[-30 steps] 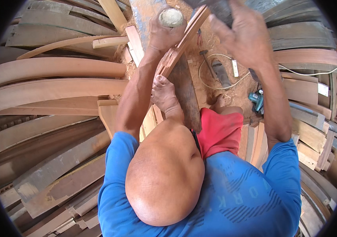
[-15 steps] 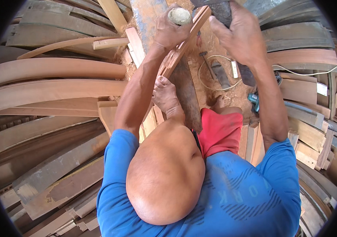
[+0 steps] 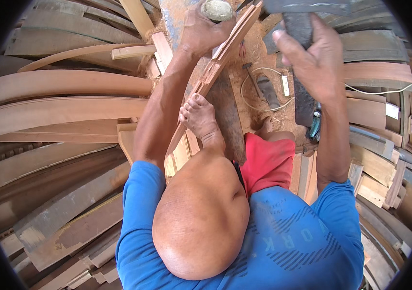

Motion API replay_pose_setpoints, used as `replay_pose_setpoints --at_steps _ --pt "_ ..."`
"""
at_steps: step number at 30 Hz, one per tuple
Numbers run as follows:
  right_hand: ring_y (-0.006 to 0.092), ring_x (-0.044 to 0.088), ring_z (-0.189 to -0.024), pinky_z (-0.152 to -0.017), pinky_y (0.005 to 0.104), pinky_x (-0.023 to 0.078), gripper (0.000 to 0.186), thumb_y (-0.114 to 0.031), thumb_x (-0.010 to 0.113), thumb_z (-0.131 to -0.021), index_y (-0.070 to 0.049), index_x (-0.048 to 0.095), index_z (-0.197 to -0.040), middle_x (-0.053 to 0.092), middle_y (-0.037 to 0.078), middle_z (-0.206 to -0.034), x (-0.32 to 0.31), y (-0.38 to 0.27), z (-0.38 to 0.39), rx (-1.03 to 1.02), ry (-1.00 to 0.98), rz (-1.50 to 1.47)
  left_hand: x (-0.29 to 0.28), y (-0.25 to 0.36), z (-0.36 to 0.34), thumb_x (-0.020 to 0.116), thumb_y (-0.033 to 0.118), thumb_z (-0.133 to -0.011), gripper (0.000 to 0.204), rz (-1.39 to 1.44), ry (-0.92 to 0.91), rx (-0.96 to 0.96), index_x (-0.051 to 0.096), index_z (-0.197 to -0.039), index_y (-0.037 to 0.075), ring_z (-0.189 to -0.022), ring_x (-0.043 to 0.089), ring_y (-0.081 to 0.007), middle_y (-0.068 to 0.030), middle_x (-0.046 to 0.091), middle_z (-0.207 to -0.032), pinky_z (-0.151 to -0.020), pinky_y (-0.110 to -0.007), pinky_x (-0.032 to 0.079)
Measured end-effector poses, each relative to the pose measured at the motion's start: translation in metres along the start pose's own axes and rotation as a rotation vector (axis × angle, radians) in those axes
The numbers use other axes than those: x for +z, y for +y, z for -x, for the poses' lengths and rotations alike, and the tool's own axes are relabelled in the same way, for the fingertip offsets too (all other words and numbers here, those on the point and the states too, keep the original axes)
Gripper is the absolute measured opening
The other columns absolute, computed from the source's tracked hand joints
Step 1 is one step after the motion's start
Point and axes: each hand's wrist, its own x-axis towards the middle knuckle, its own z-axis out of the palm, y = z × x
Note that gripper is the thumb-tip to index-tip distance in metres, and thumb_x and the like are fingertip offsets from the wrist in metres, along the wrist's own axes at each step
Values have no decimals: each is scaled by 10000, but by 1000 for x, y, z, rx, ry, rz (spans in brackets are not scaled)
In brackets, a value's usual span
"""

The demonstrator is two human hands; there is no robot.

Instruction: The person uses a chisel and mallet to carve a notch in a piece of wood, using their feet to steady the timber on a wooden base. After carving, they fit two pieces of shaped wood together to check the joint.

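Observation:
Near the top, my left hand [image 3: 201, 34] is closed around a tool handle with a round, pale, worn top [image 3: 215, 10], beside a reddish wooden strip [image 3: 224, 50] with split, carved grooves along it; the tool's lower end is hidden. My bare foot [image 3: 199, 118] rests against the strip, which slants over a dark plank [image 3: 231, 124]. My right hand [image 3: 314, 65] grips a dark, heavy striking tool [image 3: 298, 26] by its handle, its wide head raised at the top edge, right of the strip.
Curved boards [image 3: 61, 87] are stacked at left, more timber [image 3: 375, 164] at right. The sawdust-covered floor [image 3: 252, 111] holds a small hammer [image 3: 254, 79], a grey flat object [image 3: 268, 89], a cable and a white power strip [image 3: 285, 84]. A teal power tool [image 3: 314, 126] lies partly hidden.
My right hand has moved right and slightly down with the dark tool. My left hand has shifted a little up and left. More of the strip's lower end shows below my foot.

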Motion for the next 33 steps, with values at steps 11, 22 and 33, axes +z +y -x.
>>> replay_pose_setpoints --at_steps 11,22,33 --pt "65 577 -590 -519 235 481 201 -22 673 -889 -4 588 -1071 603 5 -797 4 -27 10 -172 313 -214 11 -8 8 834 264 -792 352 4 125 -26 718 -1042 45 -874 706 -261 -120 713 -886 -817 -397 561" --pt "63 579 -649 -587 259 484 189 -29 690 -874 -21 622 -1050 617 9 -807 -3 -30 4 -69 276 -195 6 3 11 845 210 -775 309 -129 158 225 711 -994 38 -839 704 -238 -106 710 -844 -781 -384 561" --pt "176 637 -719 -675 352 509 247 -183 684 -919 -2 641 -1081 672 94 -817 6 -19 -8 -262 153 290 19 -21 13 725 171 -897 251 143 -87 133 707 -1100 24 -858 744 -170 -62 778 -940 -783 -318 575"
